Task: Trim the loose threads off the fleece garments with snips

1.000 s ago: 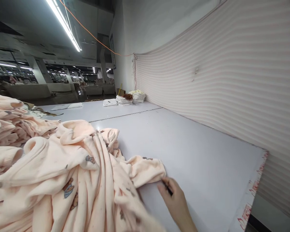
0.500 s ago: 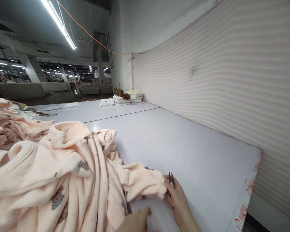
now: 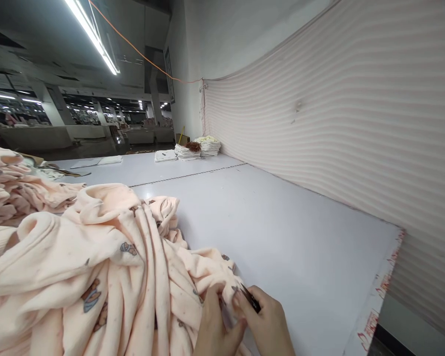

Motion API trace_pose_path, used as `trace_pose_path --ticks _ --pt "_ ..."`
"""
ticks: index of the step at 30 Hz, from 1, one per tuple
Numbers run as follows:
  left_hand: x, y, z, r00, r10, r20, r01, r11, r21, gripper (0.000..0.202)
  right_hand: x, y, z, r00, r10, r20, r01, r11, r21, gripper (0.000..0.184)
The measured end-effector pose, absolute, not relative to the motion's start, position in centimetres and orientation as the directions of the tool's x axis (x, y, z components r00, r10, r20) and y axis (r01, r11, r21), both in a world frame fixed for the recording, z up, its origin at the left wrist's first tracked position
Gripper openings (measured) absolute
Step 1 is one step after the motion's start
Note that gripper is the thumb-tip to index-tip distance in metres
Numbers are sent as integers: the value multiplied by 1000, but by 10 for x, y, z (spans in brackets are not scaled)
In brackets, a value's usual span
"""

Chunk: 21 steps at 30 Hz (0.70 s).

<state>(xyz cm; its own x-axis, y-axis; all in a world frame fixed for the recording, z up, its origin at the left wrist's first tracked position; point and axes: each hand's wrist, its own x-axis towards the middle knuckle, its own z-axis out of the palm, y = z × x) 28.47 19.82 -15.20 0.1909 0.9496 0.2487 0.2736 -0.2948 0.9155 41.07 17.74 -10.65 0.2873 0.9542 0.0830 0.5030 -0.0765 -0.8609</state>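
A peach fleece garment (image 3: 129,267) with small printed bears lies in loose folds across the near left of the table. Its sleeve-like end reaches toward both hands. My left hand (image 3: 218,321) is closed on the edge of that end, fingers pinching the cloth. Beside it, my right hand (image 3: 265,316) grips dark thread snips (image 3: 251,299), their tips pointing up and left against the fabric. The right thumb and fingertips also touch the cloth; exactly how they hold it is partly hidden.
A pile of similar peach garments (image 3: 18,193) sits at the far left. Stacks of white cloth (image 3: 188,151) stand on the back of the pale table (image 3: 300,247). A striped fabric sheet (image 3: 319,113) hangs along the right side, and an orange cord (image 3: 133,47) runs overhead.
My left hand has come up from the lower edge and taken hold of the garment's end. My right hand has shifted slightly down and left; the snips now tilt left toward the cloth.
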Motion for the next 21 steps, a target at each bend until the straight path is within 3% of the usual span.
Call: trace_pose_path --ticks 5,8,12,16,19,21 --pt "278 197 -144 121 979 165 251 -191 949 31 411 174 -112 352 909 223 583 -27 -812 43" --pt "269 195 -138 280 959 41 -21 -36 999 33 410 174 -119 344 858 380 747 -5 -665 37" --pt "257 196 -124 463 881 -90 -324 263 909 33 407 178 -126 314 796 517 850 7 -527 26" --pt "248 201 -116 621 762 -182 -471 548 691 30 404 181 -121 295 880 373 789 -4 -614 14" --pt "243 203 -116 663 732 -157 -576 633 517 34 403 177 -111 214 950 226 693 15 -721 18" --pt "241 203 -116 668 732 -138 -622 649 438 37 403 171 -105 145 969 199 626 66 -777 14"
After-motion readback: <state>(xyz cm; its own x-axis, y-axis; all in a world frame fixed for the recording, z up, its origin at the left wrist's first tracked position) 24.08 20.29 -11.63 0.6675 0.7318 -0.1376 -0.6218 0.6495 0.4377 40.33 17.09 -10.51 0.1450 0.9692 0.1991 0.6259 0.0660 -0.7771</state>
